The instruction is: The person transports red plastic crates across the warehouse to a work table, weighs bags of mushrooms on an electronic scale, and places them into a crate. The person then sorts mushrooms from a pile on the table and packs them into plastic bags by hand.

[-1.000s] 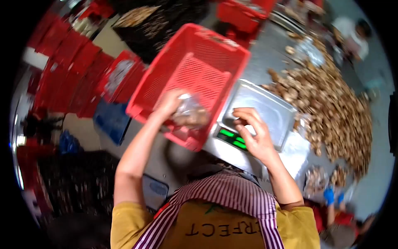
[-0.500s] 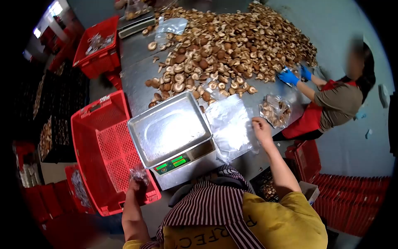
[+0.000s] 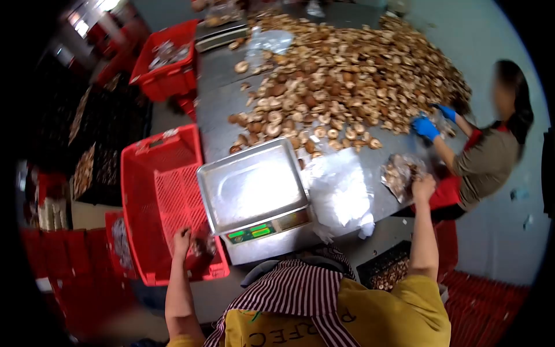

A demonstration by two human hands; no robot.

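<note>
My left hand (image 3: pixel 181 240) is over the front part of a red plastic crate (image 3: pixel 130 199), its fingers curled in with nothing showing in them. Just to its right, a small clear bag of mushrooms (image 3: pixel 204 245) lies low inside the crate. My right hand (image 3: pixel 424 187) is closed on the near right edge of another clear bag of mushrooms (image 3: pixel 400 174) at the table's right side. Between my hands stands a scale with a bare metal tray (image 3: pixel 251 188) and a lit green display (image 3: pixel 252 231). Flat clear plastic bags (image 3: pixel 340 188) lie right of the scale.
A large heap of shiitake mushrooms (image 3: pixel 358 69) covers the far table. At the right, a co-worker in blue gloves (image 3: pixel 426 128) handles a bag beside the heap. Another red crate (image 3: pixel 165 63) and a second scale (image 3: pixel 221 38) are at the far left. Black crates line the left.
My left hand has let go of the small mushroom bag, which now lies in the crate. My right hand has moved right from the flat plastic bags to the filled mushroom bag. The view has shifted.
</note>
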